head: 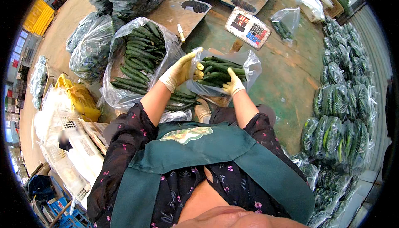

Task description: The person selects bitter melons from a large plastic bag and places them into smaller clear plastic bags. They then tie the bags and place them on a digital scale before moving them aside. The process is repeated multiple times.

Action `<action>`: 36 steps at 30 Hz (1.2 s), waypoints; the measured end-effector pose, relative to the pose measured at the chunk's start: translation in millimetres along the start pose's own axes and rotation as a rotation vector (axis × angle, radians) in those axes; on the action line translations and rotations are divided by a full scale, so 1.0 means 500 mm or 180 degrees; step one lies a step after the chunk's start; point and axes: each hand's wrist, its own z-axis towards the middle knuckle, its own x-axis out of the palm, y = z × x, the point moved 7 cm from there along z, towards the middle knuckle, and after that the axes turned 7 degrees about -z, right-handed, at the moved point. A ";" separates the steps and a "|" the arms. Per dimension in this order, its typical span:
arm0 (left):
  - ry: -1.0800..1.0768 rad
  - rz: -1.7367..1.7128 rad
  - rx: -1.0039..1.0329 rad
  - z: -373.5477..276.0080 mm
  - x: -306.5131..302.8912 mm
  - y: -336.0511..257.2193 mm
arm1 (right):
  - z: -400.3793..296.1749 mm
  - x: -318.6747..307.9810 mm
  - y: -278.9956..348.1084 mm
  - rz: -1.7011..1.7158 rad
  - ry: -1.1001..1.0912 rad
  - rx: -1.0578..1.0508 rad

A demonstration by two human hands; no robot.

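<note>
A clear plastic bag lies spread before me, with dark green cucumbers side by side in it. My left hand, in a pale yellow glove, holds the left side of this bag at the cucumbers' ends. On the right, my right hand, gloved alike, lies on the cucumbers with thumb and finger apart; whether it grips any is unclear. A digital scale display with lit red digits stands just beyond. To the left, a larger open plastic bag holds many loose cucumbers.
A knife lies by a metal plate with scalloped holes. Full bags stand at left, near a yellow crate and white crates. Bagged cucumbers line the right wall; a small bag lies beyond the scale.
</note>
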 end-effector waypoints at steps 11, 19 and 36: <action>-0.1273 0.0470 0.0637 0.106 -0.021 -0.208 | -0.079 -0.176 0.520 -0.3535 -0.2124 -0.3920; -0.1161 0.0676 0.0250 0.077 -0.116 -0.102 | -0.117 -0.106 0.369 -0.2498 -0.0239 -0.1319; -0.2769 0.1700 0.1157 -0.279 -0.265 0.040 | -1.028 0.366 -0.069 -0.6558 0.4090 -0.5765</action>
